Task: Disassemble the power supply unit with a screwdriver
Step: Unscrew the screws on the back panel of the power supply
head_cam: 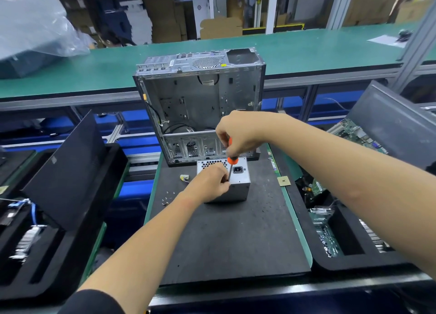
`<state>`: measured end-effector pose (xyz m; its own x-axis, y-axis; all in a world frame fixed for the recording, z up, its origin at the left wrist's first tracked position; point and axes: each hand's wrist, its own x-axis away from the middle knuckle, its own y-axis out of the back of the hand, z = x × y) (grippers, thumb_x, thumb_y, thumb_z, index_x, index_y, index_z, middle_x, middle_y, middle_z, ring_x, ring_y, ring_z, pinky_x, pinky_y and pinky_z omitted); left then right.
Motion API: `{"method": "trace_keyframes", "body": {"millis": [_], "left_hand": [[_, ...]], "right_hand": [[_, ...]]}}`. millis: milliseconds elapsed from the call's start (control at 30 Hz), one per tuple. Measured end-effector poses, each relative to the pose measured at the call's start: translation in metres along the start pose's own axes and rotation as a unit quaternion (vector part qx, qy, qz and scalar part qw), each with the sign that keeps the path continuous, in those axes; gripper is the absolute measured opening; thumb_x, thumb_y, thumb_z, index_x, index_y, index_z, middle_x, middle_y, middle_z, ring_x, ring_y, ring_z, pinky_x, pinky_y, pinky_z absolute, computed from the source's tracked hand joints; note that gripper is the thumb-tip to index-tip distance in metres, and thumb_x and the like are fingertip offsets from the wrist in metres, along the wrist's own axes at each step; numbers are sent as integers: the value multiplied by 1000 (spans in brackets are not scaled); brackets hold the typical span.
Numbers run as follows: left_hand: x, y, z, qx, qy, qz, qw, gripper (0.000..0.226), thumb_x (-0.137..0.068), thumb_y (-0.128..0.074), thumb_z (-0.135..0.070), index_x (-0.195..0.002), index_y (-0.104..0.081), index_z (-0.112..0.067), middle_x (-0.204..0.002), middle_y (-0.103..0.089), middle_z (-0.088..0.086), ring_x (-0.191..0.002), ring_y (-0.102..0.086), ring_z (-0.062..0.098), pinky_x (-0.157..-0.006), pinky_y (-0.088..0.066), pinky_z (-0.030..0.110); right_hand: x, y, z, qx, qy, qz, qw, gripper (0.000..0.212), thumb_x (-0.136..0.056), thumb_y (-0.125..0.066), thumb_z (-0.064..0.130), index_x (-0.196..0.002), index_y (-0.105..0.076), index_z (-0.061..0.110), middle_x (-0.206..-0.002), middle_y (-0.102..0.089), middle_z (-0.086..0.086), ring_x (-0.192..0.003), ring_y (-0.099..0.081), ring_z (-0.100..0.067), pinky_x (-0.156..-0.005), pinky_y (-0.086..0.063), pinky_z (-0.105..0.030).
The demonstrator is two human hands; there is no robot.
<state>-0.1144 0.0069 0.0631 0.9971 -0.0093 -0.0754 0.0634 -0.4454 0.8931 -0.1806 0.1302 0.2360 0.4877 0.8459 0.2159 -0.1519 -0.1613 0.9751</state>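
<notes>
You can read no text here: the stickers on the computer case (200, 96) and the power supply (238, 181) are too small and blurred to make out.

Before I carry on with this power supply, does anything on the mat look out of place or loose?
Small loose screws lie scattered on the black mat, left of the power supply, where an arm could brush them. A small square chip sits alone at the mat's right edge. Nothing looks damaged.

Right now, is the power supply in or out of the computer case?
Out. The power supply sits on the black mat, in front of the open case.
</notes>
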Motion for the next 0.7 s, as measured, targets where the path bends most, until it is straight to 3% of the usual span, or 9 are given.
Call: {"method": "trace_keyframes", "body": {"millis": [100,200,300,367,533,700], "left_hand": [[1,-1,0,20,9,-13,1000,17,-83,-65,-17,-71,-52,-14,-79,-49,-3,-70,-48,14,-61,-31,20],[2,-1,1,21,1,-17,1000,16,-84,-63,-16,-73,-52,-16,-79,-50,-4,-69,-47,13,-60,-32,19],[3,-1,1,-1,-20,-21,1000,14,-86,-62,-16,-74,-59,-8,-83,-57,3,-74,-51,18,-68,-42,28],[2,-2,2,-9,-24,-24,999,14,-87,-62,-17,-79,-64,-6,-85,-59,3,-77,-52,18,-70,-41,28],[2,-2,4,-22,-32,-17,999,15,-91,-59,-22,-81,-61,-10,-86,-56,-1,-76,-47,12,-64,-27,19],[1,-2,4,5,-16,-2,1000,18,-94,-55,-18,-81,-55,-6,-88,-54,3,-77,-47,16,-63,-25,20]], "right_hand": [[3,4,2,13,28,2,1000,14,-75,-73,13,-86,-65,17,-77,-59,8,-68,-50,-5,-51,-34,-21],[-1,1,3,-7,11,2,1000,10,-80,-69,16,-87,-64,12,-72,-63,4,-68,-62,-12,-55,-45,-24],[-3,-1,2,-36,-20,9,999,16,-87,-64,23,-89,-62,7,-58,-62,1,-56,-71,-20,-59,-52,-29],[-3,0,-1,-41,-23,5,999,15,-88,-63,24,-88,-62,9,-65,-66,-2,-49,-68,-17,-54,-48,-26],[-1,4,-10,-41,-31,-21,998,10,-81,-68,23,-82,-62,15,-83,-70,-6,-58,-69,-20,-50,-43,-24],[2,10,-17,-66,-53,-2,996,19,-77,-76,25,-81,-63,11,-61,-69,0,-49,-68,-15,-54,-49,-24]]}}
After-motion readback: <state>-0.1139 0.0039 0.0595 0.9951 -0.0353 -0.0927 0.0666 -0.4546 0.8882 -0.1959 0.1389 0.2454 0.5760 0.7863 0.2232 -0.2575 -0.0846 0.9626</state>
